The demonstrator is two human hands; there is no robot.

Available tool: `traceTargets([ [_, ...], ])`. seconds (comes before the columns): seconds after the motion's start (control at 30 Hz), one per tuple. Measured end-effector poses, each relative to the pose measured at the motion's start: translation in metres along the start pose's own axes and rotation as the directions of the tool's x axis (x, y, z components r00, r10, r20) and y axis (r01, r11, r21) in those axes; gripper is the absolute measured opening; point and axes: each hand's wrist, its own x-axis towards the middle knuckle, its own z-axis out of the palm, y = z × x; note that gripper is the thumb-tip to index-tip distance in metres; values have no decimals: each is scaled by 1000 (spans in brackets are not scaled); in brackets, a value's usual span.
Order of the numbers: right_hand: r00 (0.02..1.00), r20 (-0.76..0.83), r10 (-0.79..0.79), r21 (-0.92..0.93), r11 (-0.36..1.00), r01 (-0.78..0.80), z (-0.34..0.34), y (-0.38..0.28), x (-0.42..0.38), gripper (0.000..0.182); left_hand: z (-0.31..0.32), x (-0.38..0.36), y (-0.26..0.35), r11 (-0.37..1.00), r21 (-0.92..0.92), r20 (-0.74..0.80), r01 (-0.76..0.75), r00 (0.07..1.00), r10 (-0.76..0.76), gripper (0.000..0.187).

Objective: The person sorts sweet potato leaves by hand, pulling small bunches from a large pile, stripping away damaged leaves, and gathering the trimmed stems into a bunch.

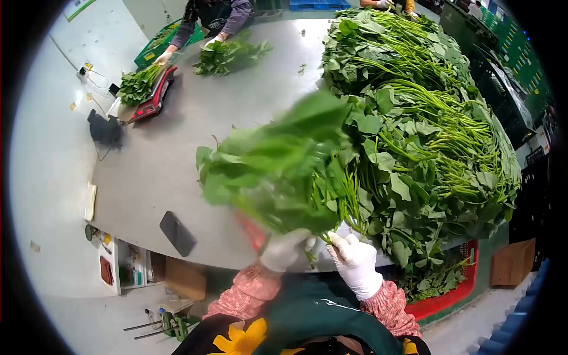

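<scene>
Both my hands wear white gloves and are at the near edge of the metal table. My left hand (285, 249) is closed at the lower side of a bunch of leafy greens (272, 165), which is smeared by motion. The fingers of my right hand (355, 260) pinch green stems just to the right of it. Beside them on the right lies a large pile of leafy greens (414, 136) with long stems. Part of a red object (251, 229) shows beneath the bunch.
The metal table (148, 171) carries a dark phone (177, 233), a red scale (155, 97) with greens, and another bunch (225, 56) near a co-worker's gloved hands. A red crate (467, 284) stands below the pile. Another person is at the far end.
</scene>
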Motion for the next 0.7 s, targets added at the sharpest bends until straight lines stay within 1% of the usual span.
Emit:
traceTargets([
  [0.03, 1000, 15, 2, 29, 1000, -2, -5, -4, 2, 28, -18, 1, -9, 993, 107, 47, -39, 998, 35, 15],
  [0.07, 1000, 17, -8, 62, 998, 7, -2, -1, 0, 28, -35, 2, -15, 994, 107, 116, -9, 993, -3, 19],
  [0.1, 1000, 21, -22, 96, 995, 20, 3, 3, -5, 27, -30, -1, -9, 942, 274, 208, -197, 968, 142, 20],
  [0.13, 999, 27, -39, 128, 991, 35, 7, 5, -7, 27, -18, -4, 0, 828, 413, 317, -379, 912, 259, 21],
  [0.17, 1000, 19, -19, 179, 984, 16, 7, 1, -6, 20, -10, -5, 2, 662, 516, 439, -543, 832, 339, 23],
  [0.23, 999, 41, 28, 266, 963, -38, 9, -2, -9, 19, -15, -7, -9, 682, 628, 199, -376, 924, 326, 21],
  [0.27, 997, 50, 58, 306, 949, -71, 9, -3, -9, 18, -19, -8, -11, 739, 603, 163, -300, 953, 254, 21],
  [0.3, 991, 125, 50, 247, 966, -80, 3, -4, -7, 21, -21, -9, -11, 789, 574, 126, -220, 976, 180, 20],
  [0.33, 990, 130, 54, 281, 956, -89, 4, -5, -7, 23, -17, -11, -6, 829, 543, 89, -136, 991, 105, 19],
  [0.37, 989, 135, 57, 314, 945, -97, 5, -5, -8, 26, -9, -16, 4, 811, 582, 32, -60, 998, 51, 21],
  [0.4, 988, 141, 61, 344, 933, -107, 5, -5, -9, 29, -15, -14, -1, 861, 505, 70, -68, 997, 38, 22],
  [0.47, 964, 214, 158, 445, 863, -240, -8, -16, 2, 36, -27, -9, -10, 940, 337, 144, -61, 990, 13, 24],
  [0.5, 945, 254, 205, 488, 817, -308, -14, -20, 8, 39, -19, -9, -12, 984, 178, 128, -5, 992, -18, 19],
  [0.57, 977, 101, 188, 607, 766, -210, -10, -18, 16, 46, -10, -10, -14, 977, 209, 92, -35, 996, 16, 17],
  [0.6, 946, 186, 265, 615, 720, -322, -20, -24, 21, 46, -5, -10, -14, 973, 225, 75, -49, 997, 32, 16],
  [0.63, 916, 240, 321, 635, 662, -398, -14, -22, 23, 41, -2, -9, -17, 984, 166, 117, -65, 992, 46, 15],
  [0.67, 938, 179, 297, 844, 443, -302, -11, -25, 26, 32, 1, -9, -21, 991, 106, 158, -78, 986, 61, 15],
  [0.7, 916, 225, 332, 789, 489, -371, -9, -18, 22, 30, -4, -7, -25, 947, 272, 162, -170, 978, 129, 15],
])
